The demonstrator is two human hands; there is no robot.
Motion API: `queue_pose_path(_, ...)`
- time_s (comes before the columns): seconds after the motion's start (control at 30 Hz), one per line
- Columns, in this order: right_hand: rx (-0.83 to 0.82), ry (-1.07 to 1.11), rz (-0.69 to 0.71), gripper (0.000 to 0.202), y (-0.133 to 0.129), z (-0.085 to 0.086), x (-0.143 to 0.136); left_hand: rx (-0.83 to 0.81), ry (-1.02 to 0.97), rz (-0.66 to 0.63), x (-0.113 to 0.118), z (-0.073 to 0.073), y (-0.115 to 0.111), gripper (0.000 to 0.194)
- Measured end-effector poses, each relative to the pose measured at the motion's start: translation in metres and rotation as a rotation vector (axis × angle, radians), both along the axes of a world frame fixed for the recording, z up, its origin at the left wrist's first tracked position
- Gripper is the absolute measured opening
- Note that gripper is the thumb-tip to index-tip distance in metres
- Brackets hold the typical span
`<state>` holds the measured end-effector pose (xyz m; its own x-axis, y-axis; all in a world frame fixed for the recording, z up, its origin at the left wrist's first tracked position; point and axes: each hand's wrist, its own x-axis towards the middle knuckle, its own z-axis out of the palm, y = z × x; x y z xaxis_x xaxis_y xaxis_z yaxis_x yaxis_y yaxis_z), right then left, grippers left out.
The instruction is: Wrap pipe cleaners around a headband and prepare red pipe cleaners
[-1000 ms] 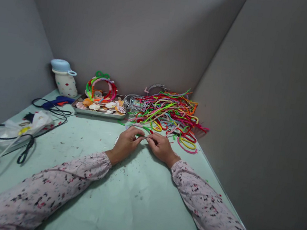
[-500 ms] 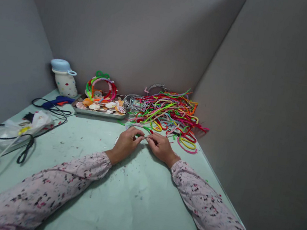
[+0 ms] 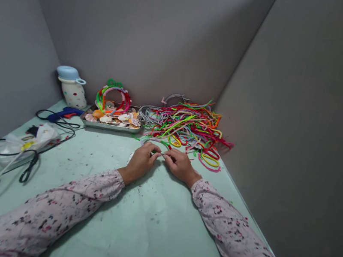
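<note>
Thin strand (image 3: 162,154) stretched low over the surface (image 3: 156,221), in the gap between your fingertips. At left, your left hand (image 3: 141,163) pinches it between thumb and fingers. At centre, the short visible length lies crosswise, its long axis running left to right; your fingers hide its ends, so which way it points cannot be told. At right, your right hand (image 3: 181,165) pinches it too, nearer you than the colourful heap of fuzzy stems (image 3: 188,124). Probably light, slim and bendable rather than fragile, it would best suit a fingertip hold close to either side of the gap.
</note>
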<state>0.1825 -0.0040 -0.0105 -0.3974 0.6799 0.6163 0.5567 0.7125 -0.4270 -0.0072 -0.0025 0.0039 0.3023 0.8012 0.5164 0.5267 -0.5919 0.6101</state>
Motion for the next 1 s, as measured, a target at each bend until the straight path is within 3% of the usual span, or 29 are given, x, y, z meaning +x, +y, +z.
queue_pose_path(1.0, -0.003, -0.028, 0.009, 0.016, 0.0012, -0.0012, 0.0003, -0.016, 0.068, 0.003, -0.0016, -0.004, 0.0028, 0.01)
